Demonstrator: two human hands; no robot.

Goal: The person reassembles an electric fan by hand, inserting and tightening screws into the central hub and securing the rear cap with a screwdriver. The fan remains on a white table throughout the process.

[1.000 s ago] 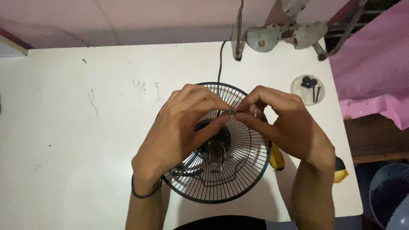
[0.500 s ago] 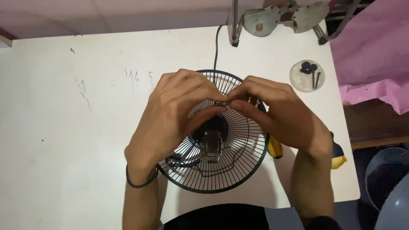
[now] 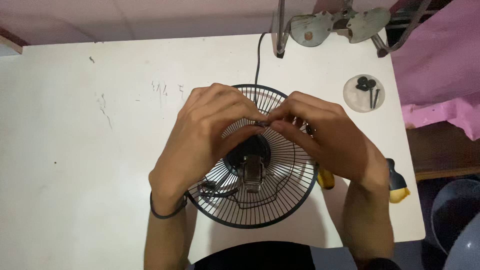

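Head view: A black wire fan guard (image 3: 252, 200) with its motor housing (image 3: 250, 160) lies near the middle of the surface's (image 3: 75, 150) front edge. A black power cord (image 3: 257, 55) runs from it toward the rear edge. A clear round lid (image 3: 363, 93) holding black screws sits near the right rear corner. A yellow-handled tool (image 3: 326, 178) lies just beside the guard's right rim, largely hidden under the right hand (image 3: 330, 140). The left hand (image 3: 205, 135) carries a black band at the wrist. Both hands meet fingertip to fingertip over the guard's upper half, pinching a small metal part (image 3: 266, 123) too small to identify. Both forearms enter from the front edge.
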